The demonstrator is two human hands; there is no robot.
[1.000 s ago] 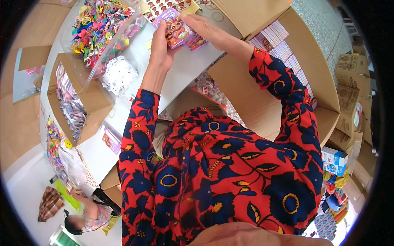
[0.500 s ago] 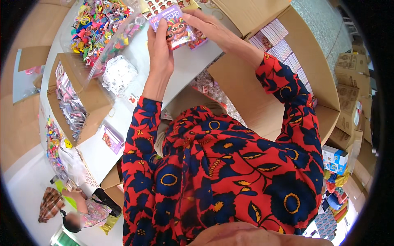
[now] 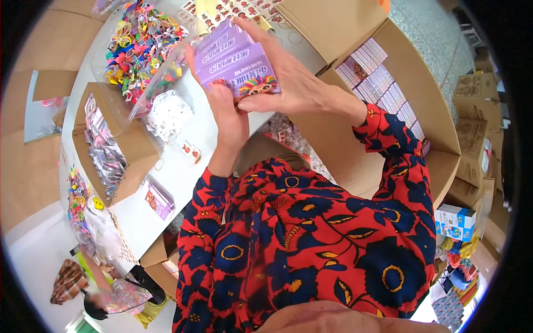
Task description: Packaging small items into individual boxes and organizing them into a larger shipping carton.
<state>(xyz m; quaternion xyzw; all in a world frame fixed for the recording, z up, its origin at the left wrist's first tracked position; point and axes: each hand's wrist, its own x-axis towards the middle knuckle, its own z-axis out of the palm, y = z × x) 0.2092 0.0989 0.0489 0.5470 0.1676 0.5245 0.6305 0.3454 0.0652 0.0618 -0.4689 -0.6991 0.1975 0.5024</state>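
Note:
A row of several small purple cartons is gripped between my two hands, tops turned up and a cartoon figure with rainbow hair on the nearest front. My left hand closes on the row's left side, its thumb by the near carton's lower edge. Around the right side wraps my right hand, thumb pressed under the near front and fingers reaching the far end. The cartons are held above the white table.
On the table's left lie a clear bag of colourful hair ties, a pile of white slips and a box of small packets. A big carton on the right holds rows of purple boxes. A person sits at lower left.
Before, the front of one purple carton showed in my hands, with another beside it. Now several cartons are squeezed together in a row, turned tops up, and both hands have come nearer my body.

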